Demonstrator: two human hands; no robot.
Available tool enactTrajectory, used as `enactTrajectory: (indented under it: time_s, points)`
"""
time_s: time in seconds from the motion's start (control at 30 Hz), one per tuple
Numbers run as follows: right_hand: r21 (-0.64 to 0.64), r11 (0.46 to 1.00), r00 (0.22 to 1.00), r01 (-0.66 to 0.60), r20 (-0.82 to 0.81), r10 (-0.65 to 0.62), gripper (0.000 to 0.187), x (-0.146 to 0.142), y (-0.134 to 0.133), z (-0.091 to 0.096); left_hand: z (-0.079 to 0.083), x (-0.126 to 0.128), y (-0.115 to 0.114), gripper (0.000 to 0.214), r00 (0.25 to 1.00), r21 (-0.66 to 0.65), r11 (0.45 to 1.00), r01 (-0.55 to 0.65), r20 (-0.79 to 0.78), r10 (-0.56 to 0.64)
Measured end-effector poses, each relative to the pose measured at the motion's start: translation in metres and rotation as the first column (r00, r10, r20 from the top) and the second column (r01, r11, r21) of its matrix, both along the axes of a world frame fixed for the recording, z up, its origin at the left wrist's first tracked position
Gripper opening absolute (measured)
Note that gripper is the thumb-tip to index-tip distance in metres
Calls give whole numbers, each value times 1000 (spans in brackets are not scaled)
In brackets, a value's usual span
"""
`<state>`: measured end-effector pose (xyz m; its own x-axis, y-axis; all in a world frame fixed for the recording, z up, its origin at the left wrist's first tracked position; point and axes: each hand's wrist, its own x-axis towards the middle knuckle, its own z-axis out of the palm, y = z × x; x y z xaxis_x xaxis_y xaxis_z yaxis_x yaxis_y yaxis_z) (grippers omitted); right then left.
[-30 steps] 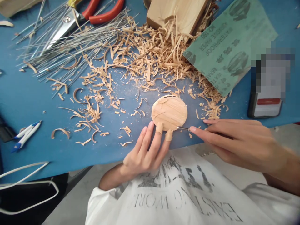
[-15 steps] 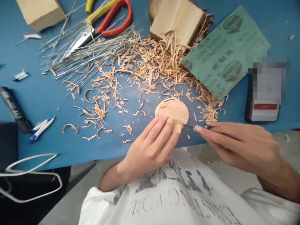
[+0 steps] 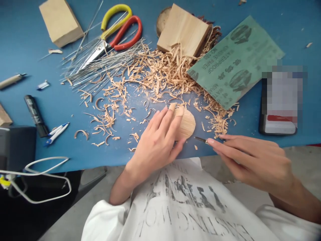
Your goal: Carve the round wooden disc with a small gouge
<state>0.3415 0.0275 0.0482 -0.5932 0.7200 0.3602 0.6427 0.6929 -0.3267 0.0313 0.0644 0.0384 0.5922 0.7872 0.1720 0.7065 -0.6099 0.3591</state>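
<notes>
My left hand (image 3: 156,142) is closed on a small, flat, rounded piece of pale wood (image 3: 188,124) at the table's front edge. The fingers lie over its top and left part, hiding much of it, while the thumb touches its lower edge. In my right hand (image 3: 255,160) is a thin carving knife (image 3: 200,139), pinched between thumb and fingers. Its dark, narrow blade points left, just off the wood's lower right edge. Most of the handle is hidden by the hand. Curled wood shavings (image 3: 160,72) lie heaped beyond the wood.
Beyond the hands are green sandpaper (image 3: 235,63), a wooden block (image 3: 184,30), red-and-yellow-handled scissors (image 3: 127,31) on thin metal wires (image 3: 107,62), and another block (image 3: 61,21). A phone (image 3: 281,103) lies right; a black marker (image 3: 36,115), pens (image 3: 57,134) and white cable (image 3: 47,159) lie left.
My left fingers have shifted farther over the wood, and the thumb now shows at its lower edge. The knife tip has come slightly away from the wood. The whole view has shifted a little.
</notes>
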Motion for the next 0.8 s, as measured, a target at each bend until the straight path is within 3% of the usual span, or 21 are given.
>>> enactTrajectory:
  time_s: [0.3,0.47,0.53,0.6,0.67,0.73,0.8]
  points:
    - [-7,1000,1000,-15,-21,15,53,0,0,-5,-3,6,6,57,969,184,952,-246,53,240]
    - [44,999,1000,22,-3,-22,51,-4,0,-6,-3,-2,3,61,894,361,823,-438,75,442]
    - [49,999,1000,23,8,-23,51,-5,1,-5,0,-4,2,61,929,357,858,-369,115,351]
    - [55,998,999,10,35,-12,51,-5,2,-2,2,-3,1,61,974,254,944,-209,137,179]
    - [67,998,998,-9,64,4,51,-6,4,0,3,0,2,68,991,140,987,-80,122,63]
    - [77,997,996,-25,82,18,51,-6,5,3,2,4,2,73,995,59,997,-48,94,42]
    - [77,996,996,-36,83,30,49,-7,5,4,2,7,0,78,993,27,996,-91,78,88]
